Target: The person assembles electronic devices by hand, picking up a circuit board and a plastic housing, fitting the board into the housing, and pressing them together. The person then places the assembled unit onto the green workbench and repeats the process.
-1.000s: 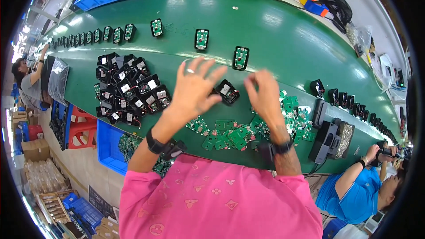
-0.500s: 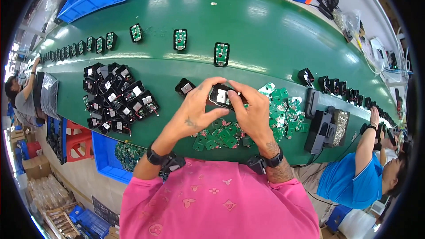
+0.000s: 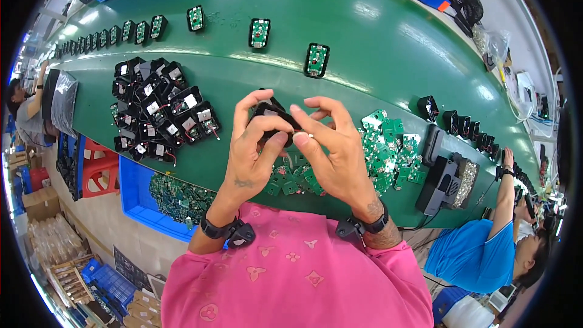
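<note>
In front of me, my left hand (image 3: 258, 152) grips a small black plastic housing (image 3: 271, 110), tilted and partly covered by my fingers. My right hand (image 3: 334, 149) is close against its right side. Thumb and forefinger pinch what looks like a small white wire plug (image 3: 310, 135), with a bit of red beside it. Under and right of my hands lie loose green circuit boards (image 3: 384, 152). To the left is a heap of black housings (image 3: 159, 106) with red wires. Beyond my hands stands a housing fitted with a green board (image 3: 317, 60).
A row of fitted housings (image 3: 143, 31) runs off to the far left; more housings (image 3: 450, 119) line the right. A grey device (image 3: 438, 183) sits at the right edge. Blue bins (image 3: 136, 203) hold boards below the bench. Co-workers are at both ends, one in a blue shirt (image 3: 470, 249).
My hands have turned the housing from face-up to tilted. My right thumb has left its face, and the right fingers now pinch at its side. The whole view has shifted slightly.
</note>
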`<state>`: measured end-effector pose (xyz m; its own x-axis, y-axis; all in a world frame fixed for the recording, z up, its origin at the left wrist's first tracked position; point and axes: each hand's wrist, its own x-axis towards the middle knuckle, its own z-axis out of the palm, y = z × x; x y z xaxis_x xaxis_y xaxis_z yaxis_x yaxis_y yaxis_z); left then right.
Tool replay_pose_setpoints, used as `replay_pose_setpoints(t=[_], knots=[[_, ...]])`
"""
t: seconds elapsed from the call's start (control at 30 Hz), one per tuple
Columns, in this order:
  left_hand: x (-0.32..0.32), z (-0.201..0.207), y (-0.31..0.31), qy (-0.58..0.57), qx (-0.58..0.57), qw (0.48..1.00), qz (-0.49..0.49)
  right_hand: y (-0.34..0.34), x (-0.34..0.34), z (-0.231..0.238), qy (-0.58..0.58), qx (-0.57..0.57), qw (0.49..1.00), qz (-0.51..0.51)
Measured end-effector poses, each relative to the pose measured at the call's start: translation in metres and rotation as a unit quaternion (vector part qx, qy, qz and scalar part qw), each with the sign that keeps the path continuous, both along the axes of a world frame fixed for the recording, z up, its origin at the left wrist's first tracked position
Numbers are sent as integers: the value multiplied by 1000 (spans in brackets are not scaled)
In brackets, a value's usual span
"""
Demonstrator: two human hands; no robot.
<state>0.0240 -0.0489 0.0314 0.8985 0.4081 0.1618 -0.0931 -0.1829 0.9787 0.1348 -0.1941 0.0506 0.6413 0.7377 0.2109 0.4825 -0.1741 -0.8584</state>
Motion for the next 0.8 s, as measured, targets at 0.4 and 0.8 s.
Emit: replay_pose_setpoints(t=[0.4,0.8], knots=[[-17,-10,7,17,-124,991,48,-54,-2,-34,-142,-259,930,221],[-9,-16,-2,62,-4,997,46,-69,-4,-41,326,29,941,-86]])
